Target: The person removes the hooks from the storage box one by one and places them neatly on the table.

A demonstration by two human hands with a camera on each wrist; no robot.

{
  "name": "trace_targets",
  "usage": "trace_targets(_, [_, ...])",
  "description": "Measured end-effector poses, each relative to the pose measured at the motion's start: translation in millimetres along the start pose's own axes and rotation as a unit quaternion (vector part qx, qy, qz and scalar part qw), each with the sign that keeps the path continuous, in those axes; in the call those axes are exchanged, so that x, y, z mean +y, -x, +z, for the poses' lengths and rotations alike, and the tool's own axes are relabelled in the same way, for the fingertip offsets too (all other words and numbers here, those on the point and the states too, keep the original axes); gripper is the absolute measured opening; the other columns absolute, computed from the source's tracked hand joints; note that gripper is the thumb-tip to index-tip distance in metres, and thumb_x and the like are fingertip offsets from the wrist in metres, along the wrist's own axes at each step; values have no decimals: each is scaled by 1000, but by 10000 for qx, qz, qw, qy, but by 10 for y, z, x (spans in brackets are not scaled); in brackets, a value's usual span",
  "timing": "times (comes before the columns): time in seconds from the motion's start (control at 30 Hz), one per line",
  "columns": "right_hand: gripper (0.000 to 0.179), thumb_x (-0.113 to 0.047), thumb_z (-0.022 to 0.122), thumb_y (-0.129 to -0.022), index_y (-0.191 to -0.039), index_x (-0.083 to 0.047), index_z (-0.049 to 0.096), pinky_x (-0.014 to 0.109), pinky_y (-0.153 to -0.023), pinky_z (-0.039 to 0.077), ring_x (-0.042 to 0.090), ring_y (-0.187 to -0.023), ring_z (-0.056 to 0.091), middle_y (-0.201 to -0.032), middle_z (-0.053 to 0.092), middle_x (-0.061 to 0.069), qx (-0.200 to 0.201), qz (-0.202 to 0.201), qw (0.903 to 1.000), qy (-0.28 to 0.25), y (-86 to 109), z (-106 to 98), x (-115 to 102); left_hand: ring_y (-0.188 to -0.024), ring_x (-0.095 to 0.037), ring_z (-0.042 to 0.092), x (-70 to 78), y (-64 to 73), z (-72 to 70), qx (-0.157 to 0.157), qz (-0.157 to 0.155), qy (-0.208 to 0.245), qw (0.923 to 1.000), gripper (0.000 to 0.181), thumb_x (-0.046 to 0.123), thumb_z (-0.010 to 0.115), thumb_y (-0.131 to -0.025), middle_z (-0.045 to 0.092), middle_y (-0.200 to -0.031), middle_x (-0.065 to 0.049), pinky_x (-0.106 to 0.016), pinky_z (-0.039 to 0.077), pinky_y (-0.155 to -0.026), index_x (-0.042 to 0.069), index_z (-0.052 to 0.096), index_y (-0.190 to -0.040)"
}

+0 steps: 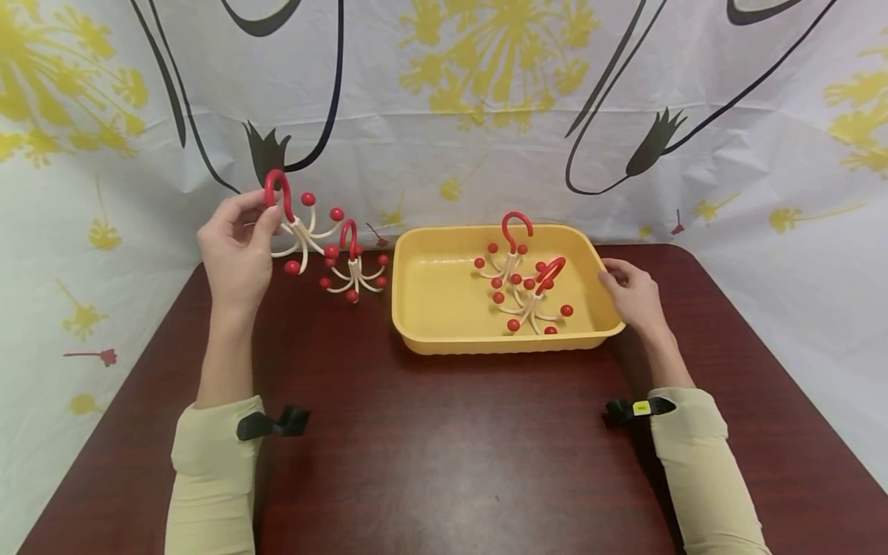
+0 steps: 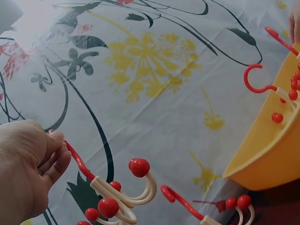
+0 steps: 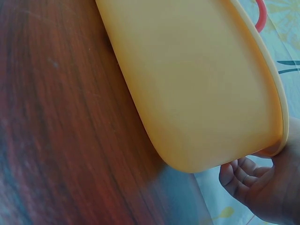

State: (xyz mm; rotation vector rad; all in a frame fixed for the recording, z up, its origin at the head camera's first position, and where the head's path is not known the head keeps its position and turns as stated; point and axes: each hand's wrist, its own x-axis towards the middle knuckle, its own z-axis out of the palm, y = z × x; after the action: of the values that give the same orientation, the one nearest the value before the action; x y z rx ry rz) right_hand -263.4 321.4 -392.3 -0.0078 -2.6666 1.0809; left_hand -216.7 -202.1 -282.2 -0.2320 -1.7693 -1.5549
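In the head view my left hand [image 1: 239, 250] pinches the red hook of a cream hanger [image 1: 300, 231] whose curved arms end in red balls. It is held up above the table's back left. Just right of it stands a second such hanger [image 1: 354, 271], its hook also visible in the left wrist view. At the right end of a yellow plastic tub [image 1: 444, 339], my right hand [image 1: 633, 297] grips the rim. Two more hangers, a rear one [image 1: 512, 260] and a front one [image 1: 533, 304], sit close together in the tub's right half. The right wrist view shows curled fingers [image 3: 239, 178] by the tub's outer wall.
A dark red-brown wooden table [image 1: 444, 455] lies beneath everything. Behind it hangs a white cloth [image 1: 444, 169] printed with yellow and dark plant shapes. Each sleeve carries a black strap, the left strap [image 1: 274, 423] and the right strap [image 1: 638, 408].
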Motion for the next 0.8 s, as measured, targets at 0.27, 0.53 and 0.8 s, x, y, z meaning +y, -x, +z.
trace_targets(0.27, [41,-28,54,-104,-133,0,62,19,-72,43,16,-88,56,-108,67,23,34,-37,10000,11,12,0,9,-82,-12,63,-203,35,-126,194,-261,-183,9993,22,-3,68,-93,65,-92,5,-21,53,-76,-14,68,-112])
trace_targets(0.53, [41,-28,54,-104,-133,0,62,16,-71,43,12,-86,56,-109,67,23,24,-17,10000,-20,11,16,20,-80,-8,62,-432,76,-199,345,-571,-489,9966,23,-1,68,-93,65,-91,7,-17,53,-78,-12,69,-114])
trace_targets(0.8, [42,-29,54,-105,-134,0,62,17,-71,43,15,-87,56,-108,67,22,43,-19,10000,-1,20,7,7,-74,-4,62,-648,85,-249,465,-803,-576,9940,22,-2,69,-92,63,-83,9,-14,53,-73,-14,69,-111])
